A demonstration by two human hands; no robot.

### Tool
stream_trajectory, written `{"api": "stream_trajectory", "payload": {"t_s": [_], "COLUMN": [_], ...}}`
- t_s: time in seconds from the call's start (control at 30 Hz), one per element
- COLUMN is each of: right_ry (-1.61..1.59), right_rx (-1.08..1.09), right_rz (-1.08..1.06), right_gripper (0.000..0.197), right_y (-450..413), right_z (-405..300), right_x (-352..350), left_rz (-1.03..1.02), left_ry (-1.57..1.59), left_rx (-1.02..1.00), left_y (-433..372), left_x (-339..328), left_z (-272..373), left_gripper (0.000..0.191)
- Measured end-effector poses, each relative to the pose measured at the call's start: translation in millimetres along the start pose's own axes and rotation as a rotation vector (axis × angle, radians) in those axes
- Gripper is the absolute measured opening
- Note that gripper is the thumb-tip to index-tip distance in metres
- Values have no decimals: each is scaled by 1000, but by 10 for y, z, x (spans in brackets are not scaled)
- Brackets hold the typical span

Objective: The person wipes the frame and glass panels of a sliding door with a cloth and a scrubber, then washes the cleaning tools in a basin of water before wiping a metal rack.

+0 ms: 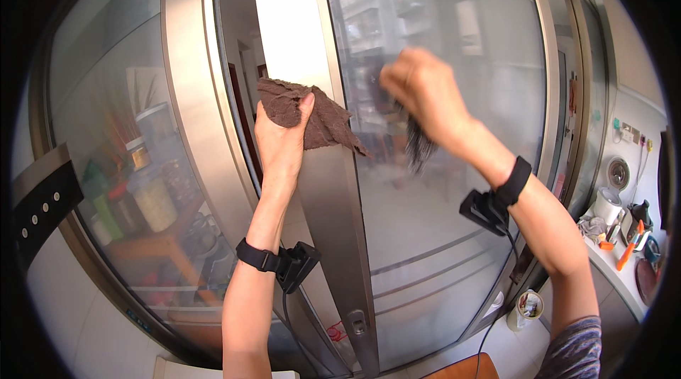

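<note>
My left hand (284, 137) grips a crumpled brown cloth (324, 121) against the metal frame (332, 193) of a sliding glass door, thumb on top. To the right, my right hand (420, 94) is closed on something dark in front of the frosted glass panel (452, 209); dark bristles or fibres (417, 145) hang below the fist. Motion blurs this hand, so the exact kind of item cannot be told. Both wrists wear black straps with small devices and cables. A recessed latch (358, 322) sits low on the door frame.
Behind the left glass are jars (151, 198) on a wooden shelf. At right, a white counter (617, 272) holds a kettle and utensils. A small waste bin (525, 311) and an orange-brown seat (463, 367) stand below. A black panel with buttons (45, 209) juts in at left.
</note>
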State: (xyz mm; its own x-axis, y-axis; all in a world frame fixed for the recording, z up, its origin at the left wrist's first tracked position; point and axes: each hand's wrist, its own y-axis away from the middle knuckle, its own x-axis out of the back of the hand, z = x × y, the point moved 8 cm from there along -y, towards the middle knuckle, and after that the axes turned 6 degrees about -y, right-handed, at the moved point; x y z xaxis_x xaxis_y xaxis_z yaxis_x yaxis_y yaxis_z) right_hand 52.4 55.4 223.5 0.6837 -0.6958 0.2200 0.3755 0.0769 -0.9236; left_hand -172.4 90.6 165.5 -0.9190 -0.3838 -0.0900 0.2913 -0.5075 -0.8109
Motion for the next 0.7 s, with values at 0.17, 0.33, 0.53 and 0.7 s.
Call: {"api": "stream_trajectory", "payload": {"t_s": [0.17, 0.33, 0.53, 0.7], "right_ry": [-40, 69, -115, 16], "right_rx": [-65, 6, 78, 57], "right_rz": [-1, 27, -121, 126], "right_gripper": [6, 7, 5, 11], "right_y": [-13, -87, 68, -555], "right_z": [55, 92, -140, 237], "right_x": [-87, -13, -412, -12], "left_rz": [-6, 4, -22, -28], "left_ry": [-6, 33, -46, -19], "left_rx": [-23, 1, -52, -5], "left_y": [2, -30, -2, 2], "left_x": [-4, -69, 23, -53], "left_z": [-55, -101, -112, -122], "left_gripper": [43, 40, 40, 41]}}
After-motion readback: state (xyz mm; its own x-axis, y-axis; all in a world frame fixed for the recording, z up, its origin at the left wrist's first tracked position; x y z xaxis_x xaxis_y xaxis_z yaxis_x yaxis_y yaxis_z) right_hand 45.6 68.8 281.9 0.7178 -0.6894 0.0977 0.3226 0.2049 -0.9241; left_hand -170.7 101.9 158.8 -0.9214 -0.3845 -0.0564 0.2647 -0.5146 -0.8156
